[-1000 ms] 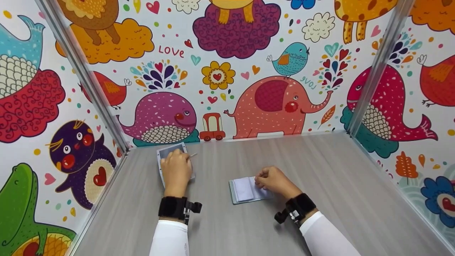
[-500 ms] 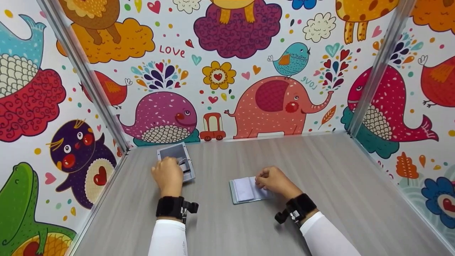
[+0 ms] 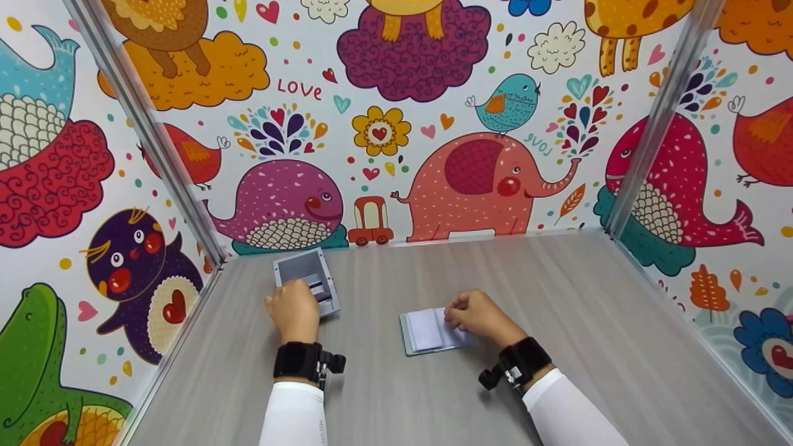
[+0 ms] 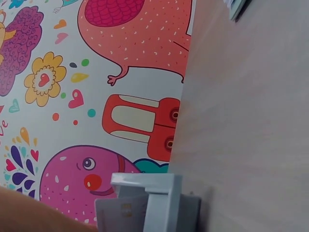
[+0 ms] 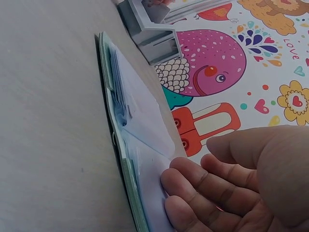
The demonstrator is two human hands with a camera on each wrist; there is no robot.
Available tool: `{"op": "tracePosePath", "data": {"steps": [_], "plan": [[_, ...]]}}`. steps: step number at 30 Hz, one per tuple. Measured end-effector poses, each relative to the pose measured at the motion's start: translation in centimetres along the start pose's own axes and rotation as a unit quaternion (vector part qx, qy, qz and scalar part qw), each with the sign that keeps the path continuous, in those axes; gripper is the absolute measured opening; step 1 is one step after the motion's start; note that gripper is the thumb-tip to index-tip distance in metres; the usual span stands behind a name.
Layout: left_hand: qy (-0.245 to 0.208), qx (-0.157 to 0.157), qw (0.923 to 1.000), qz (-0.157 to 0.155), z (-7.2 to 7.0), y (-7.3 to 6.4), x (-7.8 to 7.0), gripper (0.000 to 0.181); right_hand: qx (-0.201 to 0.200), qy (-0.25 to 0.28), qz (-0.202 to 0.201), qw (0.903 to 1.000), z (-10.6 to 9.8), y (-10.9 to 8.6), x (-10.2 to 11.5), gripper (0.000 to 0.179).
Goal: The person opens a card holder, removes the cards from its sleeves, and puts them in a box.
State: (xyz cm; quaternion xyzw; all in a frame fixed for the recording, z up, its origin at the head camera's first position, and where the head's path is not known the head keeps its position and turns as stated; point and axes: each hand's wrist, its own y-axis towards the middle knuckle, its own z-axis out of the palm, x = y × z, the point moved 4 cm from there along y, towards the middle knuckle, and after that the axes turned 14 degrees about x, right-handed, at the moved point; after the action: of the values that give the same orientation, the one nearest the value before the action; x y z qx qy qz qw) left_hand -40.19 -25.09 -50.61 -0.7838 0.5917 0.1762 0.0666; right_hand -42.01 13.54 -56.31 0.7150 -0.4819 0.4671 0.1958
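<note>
A small open booklet (image 3: 424,329) with pale green covers and whitish leaves lies mid-table. My right hand (image 3: 480,316) is over its right half. In the right wrist view its fingers are loosely bent, fingertips at the leaf, with the thumb apart and nothing visible between. My left hand (image 3: 294,313) covers the near left part of a grey compartment box (image 3: 331,297); the hand's back hides its fingertips. A grey card (image 4: 120,212) with a small gold square, like a chip card, shows at the box in the left wrist view. Whether my fingers grip it is hidden.
The wood-grain table (image 3: 396,396) runs back to a wall (image 3: 427,118) printed with cartoon animals. Metal posts stand at both back corners, including the right post (image 3: 657,124). The box stands near the back left of the table.
My left hand has come back from over the box's middle toward its near left side, uncovering the compartments. A thin pale item jutting from it no longer shows. My right hand stayed put.
</note>
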Motion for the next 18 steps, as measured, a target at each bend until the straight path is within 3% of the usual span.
{"op": "tracePosePath", "data": {"steps": [11,18], "plan": [[0.029,0.066,0.9974,-0.001,1.1,0.1,-0.3,0.028,0.000,-0.004,0.004,1.0000,0.1,0.0,0.1,0.015],[0.037,0.082,0.9958,0.016,1.5,-0.2,-0.5,0.025,0.001,-0.002,-0.002,1.0000,0.1,-0.1,0.1,0.014]]}}
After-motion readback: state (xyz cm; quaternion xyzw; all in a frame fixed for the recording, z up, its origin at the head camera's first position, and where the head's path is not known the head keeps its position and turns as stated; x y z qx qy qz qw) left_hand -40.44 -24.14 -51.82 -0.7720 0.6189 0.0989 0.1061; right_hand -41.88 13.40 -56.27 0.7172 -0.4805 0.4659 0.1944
